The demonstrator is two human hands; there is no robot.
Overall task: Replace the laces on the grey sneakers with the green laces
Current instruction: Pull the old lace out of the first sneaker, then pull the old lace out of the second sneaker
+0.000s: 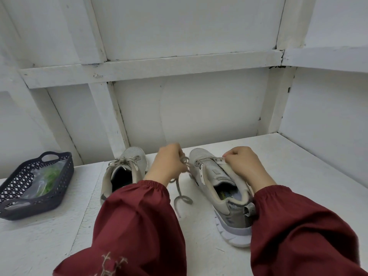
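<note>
On the white painted tabletop [298,176], a grey mesh sneaker with bare eyelets [223,196] lies with its toe pointing away from the person. The right hand [246,166] has its grip pinching the eyelet strip on that sneaker's right side. Just left of the sneaker, the left hand [169,162] has its grip curled round a bunched grey shoelace [185,161], whose tail loops down onto the tabletop. Further left stands a second grey sneaker, tied with a grey lace [123,170]. Well left of that sits a dark blue perforated plastic basket [29,210] holding a clear bag of green laces [46,179].
</note>
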